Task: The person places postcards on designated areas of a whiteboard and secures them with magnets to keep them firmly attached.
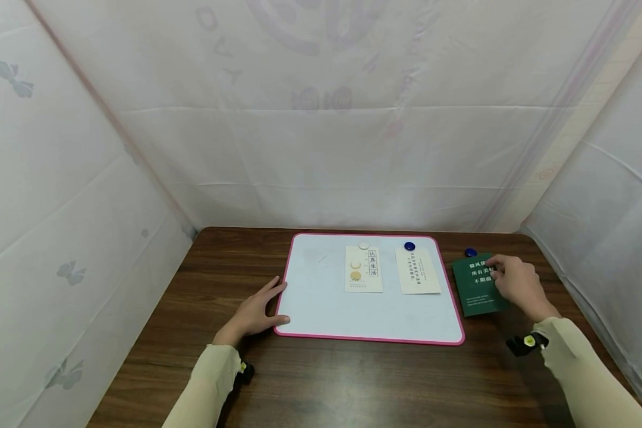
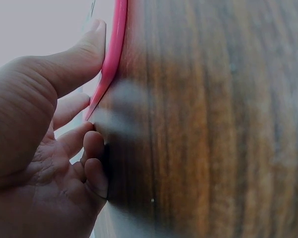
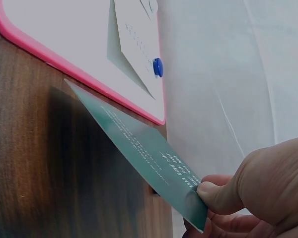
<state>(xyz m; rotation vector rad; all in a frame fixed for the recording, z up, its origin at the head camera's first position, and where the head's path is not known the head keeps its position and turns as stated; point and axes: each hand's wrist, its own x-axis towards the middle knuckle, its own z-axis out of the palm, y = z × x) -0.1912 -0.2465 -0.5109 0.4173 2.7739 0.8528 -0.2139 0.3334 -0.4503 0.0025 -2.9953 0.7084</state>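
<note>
My left hand rests at the left edge of a whiteboard with a pink frame. Its thumb lies over the frame, and the fingers spread along the edge. With my right hand I pinch a green card printed with white characters, thumb on its face near one edge. In the right wrist view the green card is tilted, casting a shadow on the table. A blue magnet lies just behind the card, partly covered in the head view.
On the whiteboard, a cream card with yellow drawings sits under a white magnet. Right of it, another cream card is under a blue magnet. The brown wooden table meets white curtains behind and at both sides.
</note>
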